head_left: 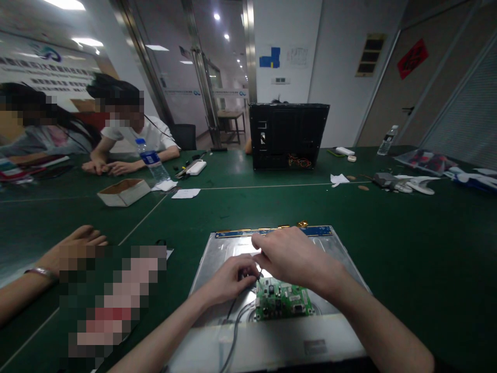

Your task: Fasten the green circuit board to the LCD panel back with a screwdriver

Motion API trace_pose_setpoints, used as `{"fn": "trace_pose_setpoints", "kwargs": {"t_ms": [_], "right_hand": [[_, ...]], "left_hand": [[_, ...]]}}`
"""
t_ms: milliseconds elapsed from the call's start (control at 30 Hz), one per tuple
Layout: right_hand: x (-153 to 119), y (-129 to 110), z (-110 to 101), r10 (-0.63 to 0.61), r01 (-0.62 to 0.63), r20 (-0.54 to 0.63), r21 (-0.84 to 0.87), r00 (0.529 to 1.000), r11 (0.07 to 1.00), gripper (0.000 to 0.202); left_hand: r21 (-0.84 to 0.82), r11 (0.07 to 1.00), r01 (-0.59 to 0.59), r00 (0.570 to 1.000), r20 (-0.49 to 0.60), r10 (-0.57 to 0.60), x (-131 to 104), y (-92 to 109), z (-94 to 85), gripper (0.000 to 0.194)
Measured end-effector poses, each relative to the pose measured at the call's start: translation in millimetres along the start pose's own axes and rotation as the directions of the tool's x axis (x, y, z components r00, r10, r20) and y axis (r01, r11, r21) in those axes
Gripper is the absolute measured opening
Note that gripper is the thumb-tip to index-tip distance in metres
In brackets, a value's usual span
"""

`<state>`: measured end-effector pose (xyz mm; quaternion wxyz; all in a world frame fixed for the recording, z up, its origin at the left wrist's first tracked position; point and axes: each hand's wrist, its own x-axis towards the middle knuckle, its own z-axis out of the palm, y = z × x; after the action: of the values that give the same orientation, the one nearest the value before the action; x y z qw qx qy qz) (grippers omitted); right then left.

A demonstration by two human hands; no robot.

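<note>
A green circuit board point(282, 299) lies on the silvery metal back of a flat display panel point(205, 269). My right hand point(289, 254) is closed above the board's far left corner, around a thin-shafted tool point(260, 273) whose handle is hidden in the fingers. Close beside it, my left hand point(233, 277) is closed, fingertips together at the same corner; what they hold, if anything, is hidden. Grey cables point(235, 331) run from the board's left side toward me. A narrow blue circuit strip point(233, 234) edges the panel's far side.
Another person's hand point(77, 248) rests on the green table point(419, 243) at left. Farther off are an open box point(126, 194), a water bottle point(153, 163) and a black monitor housing point(289, 134). Two people point(132, 124) sit at left. White tools point(407, 182) lie at right.
</note>
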<state>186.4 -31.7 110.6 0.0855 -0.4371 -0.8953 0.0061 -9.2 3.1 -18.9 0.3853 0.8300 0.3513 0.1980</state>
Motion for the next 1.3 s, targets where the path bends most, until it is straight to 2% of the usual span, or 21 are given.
{"fn": "trace_pose_setpoints", "kwargs": {"t_ms": [133, 267, 400, 533, 733, 900, 1033, 1300], "right_hand": [[-1.1, 0.3, 0.7, -0.041, 0.042, -0.036, 0.045, 0.999, 0.998, 0.017], [-2.1, 2.9, -0.5, -0.061, 0.063, -0.023, 0.109, 0.998, 0.992, 0.024], [-2.7, 5.3, -3.6, -0.066, 0.065, -0.001, 0.158, 0.998, 0.985, 0.018], [-2.3, 4.5, -4.2, -0.051, 0.050, 0.001, 0.132, 0.999, 0.990, 0.011], [0.7, 4.0, -0.9, 0.054, -0.053, -0.008, 0.081, 0.999, 0.995, 0.024], [2.3, 4.6, 0.0, 0.095, -0.094, -0.025, 0.026, 0.995, 0.995, 0.028], [3.1, 3.2, -0.4, 0.102, -0.102, -0.029, 0.018, 0.994, 0.995, 0.027], [1.7, 1.6, -0.6, 0.062, -0.059, -0.035, 0.068, 0.997, 0.996, 0.011]], "left_hand": [[-0.004, 1.000, -0.006, 1.000, -0.008, 0.006, -0.3, -0.1, -0.1, 0.009], [0.014, 1.000, -0.008, 1.000, 0.001, 0.008, -0.6, -0.4, -0.1, 0.009], [0.044, 0.999, -0.012, 1.000, 0.000, 0.012, -0.5, -1.6, 0.1, 0.007], [0.046, 0.999, -0.018, 1.000, -0.012, 0.019, -0.4, 0.5, -0.8, 0.007], [0.004, 0.999, -0.041, 0.999, 0.003, 0.041, 0.0, 5.6, -2.1, 0.011], [-0.037, 0.999, -0.030, 1.000, -0.004, 0.030, -0.7, 4.0, -0.7, 0.013], [-0.015, 0.999, -0.034, 0.999, -0.004, 0.033, -1.2, 4.6, -1.0, 0.013], [-0.008, 0.998, -0.063, 0.998, -0.028, 0.063, 0.3, -0.6, 0.7, 0.010]]}}
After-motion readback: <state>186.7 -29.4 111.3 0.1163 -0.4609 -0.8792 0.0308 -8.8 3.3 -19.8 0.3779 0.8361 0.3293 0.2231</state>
